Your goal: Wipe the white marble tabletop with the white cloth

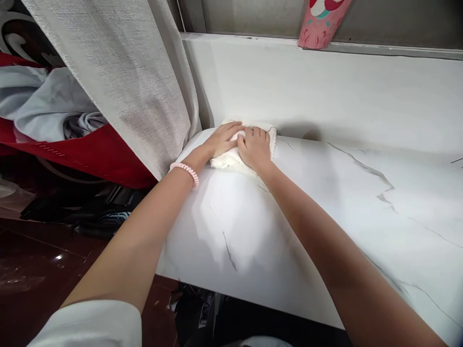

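Note:
A folded white cloth [231,160] with a scalloped edge lies on the white marble-patterned tabletop [307,178], close to the wall. My left hand [223,139] rests flat on its left part, fingers stretched to the right. Beside it, my right hand [255,148] presses on the cloth, its fingers close together and bent over it, thumb toward the left hand. The two hands nearly touch. A pink coiled band [186,172] circles my left wrist.
A light grey curtain [123,72] hangs just left of the tabletop. Past it stands a red bag [97,156] with grey clothes [60,103]. A pink patterned object [321,24] sits on the ledge above the white wall [343,91]. Dark items lie under the table.

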A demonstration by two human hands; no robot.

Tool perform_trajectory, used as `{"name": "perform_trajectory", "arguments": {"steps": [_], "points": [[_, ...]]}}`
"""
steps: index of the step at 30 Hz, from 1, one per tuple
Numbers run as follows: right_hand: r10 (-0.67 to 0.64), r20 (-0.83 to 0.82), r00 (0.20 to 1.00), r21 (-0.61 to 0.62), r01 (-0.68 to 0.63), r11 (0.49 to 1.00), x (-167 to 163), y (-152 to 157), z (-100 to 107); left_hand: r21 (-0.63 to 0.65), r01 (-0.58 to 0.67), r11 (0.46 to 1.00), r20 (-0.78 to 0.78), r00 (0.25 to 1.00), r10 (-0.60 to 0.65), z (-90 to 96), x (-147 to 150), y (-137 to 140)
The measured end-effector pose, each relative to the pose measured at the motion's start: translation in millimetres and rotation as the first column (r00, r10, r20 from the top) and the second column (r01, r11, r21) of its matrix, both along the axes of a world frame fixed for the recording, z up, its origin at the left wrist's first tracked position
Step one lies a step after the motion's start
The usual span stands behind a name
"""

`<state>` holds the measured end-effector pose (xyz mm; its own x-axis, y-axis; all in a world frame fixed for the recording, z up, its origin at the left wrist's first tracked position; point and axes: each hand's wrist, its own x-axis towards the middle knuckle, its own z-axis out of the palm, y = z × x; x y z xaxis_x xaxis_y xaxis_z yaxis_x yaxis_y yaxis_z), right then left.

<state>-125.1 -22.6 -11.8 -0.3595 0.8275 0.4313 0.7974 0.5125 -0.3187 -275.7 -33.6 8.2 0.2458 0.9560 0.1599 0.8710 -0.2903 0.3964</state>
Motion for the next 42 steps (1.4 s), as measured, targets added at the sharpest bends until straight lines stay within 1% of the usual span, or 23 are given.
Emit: {"name": "perform_trajectory", "arguments": {"steps": [4, 9, 13, 17, 20, 23, 27, 31, 34, 38, 40, 42], "points": [[0.027, 0.017, 1.000, -0.023, -0.026, 0.999, -10, 18, 0, 0.027, 0.001, 1.000, 0.013, 1.000, -0.002, -3.1, -12, 16], [0.072, -0.062, 0.995, -0.005, -0.072, 0.997, -18, 34, -7, 0.027, -0.018, 0.999, 0.021, 1.000, 0.017, -5.0, -20, 23], [0.080, -0.081, 0.994, 0.018, -0.078, 0.997, -17, 27, -9, 0.039, -0.033, 0.999, 0.017, 0.999, 0.032, -3.0, -20, 11], [0.080, -0.060, 0.995, -0.003, -0.080, 0.997, -21, 4, -8, 0.034, -0.030, 0.999, 0.024, 0.999, 0.029, -0.9, -26, -13], [0.113, -0.077, 0.991, 0.013, -0.112, 0.994, -28, -20, -5, 0.041, -0.029, 0.999, 0.021, 0.999, 0.028, -1.4, -37, -35], [0.147, -0.041, 0.988, -0.004, -0.148, 0.989, -31, -51, 0, 0.028, -0.050, 0.998, 0.011, 0.999, 0.049, -2.3, -46, -63], [0.202, 0.019, 0.979, -0.060, -0.200, 0.978, -29, -96, 7, 0.040, -0.130, 0.991, 0.010, 0.991, 0.130, -3.0, -46, -111], [0.285, 0.012, 0.958, -0.035, -0.284, 0.958, -22, -140, 9, 0.064, -0.190, 0.980, 0.002, 0.982, 0.190, -1.4, -37, -166], [0.345, 0.013, 0.939, -0.041, -0.344, 0.938, -7, -169, 11, 0.065, -0.230, 0.971, -0.029, 0.972, 0.232, -0.2, -19, -208], [0.453, 0.061, 0.889, -0.086, -0.447, 0.890, 29, -204, 17, 0.114, -0.350, 0.930, -0.073, 0.930, 0.359, -0.8, 22, -259], [0.489, 0.066, 0.870, -0.091, -0.483, 0.871, 49, -216, 20, 0.107, -0.381, 0.918, -0.095, 0.916, 0.391, -1.1, 46, -277], [0.499, 0.063, 0.864, -0.088, -0.493, 0.866, 65, -224, 20, 0.098, -0.403, 0.910, -0.114, 0.904, 0.412, -0.9, 66, -289]]}}
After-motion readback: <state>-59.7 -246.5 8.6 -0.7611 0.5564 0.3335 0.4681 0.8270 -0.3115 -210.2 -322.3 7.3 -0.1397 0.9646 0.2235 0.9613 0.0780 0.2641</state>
